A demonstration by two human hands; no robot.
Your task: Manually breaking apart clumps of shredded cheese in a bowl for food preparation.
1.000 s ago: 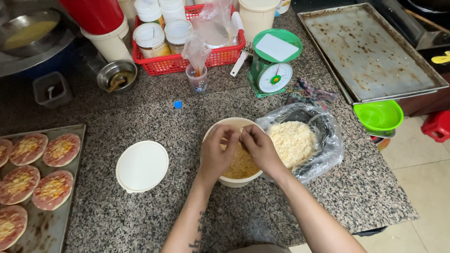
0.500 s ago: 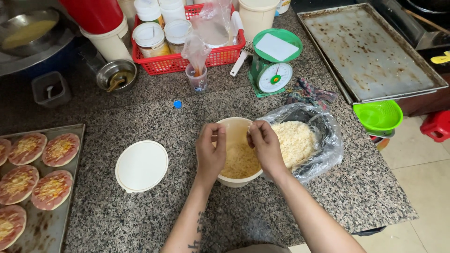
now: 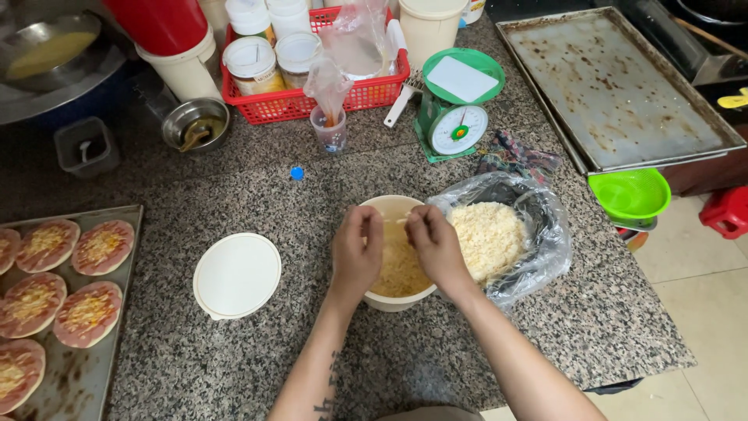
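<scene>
The round cream plastic tub of shredded yellow cheese is sitting on the speckled grey granite counter, directly under both hands. The left hand and the right hand are hovering over its opening, fingertips curled inward and pinched together near the far rim, a few shreds of cheese showing between them. Just right of the tub, touching it, a clear plastic bag of paler shredded cheese is lying open. The tub's round white lid is resting well to the left. At the left edge, a metal baking tray is holding small round topped pizzas. Farther back are standing a green kitchen scale, a red plastic basket of jars, and an empty stained baking sheet.
</scene>
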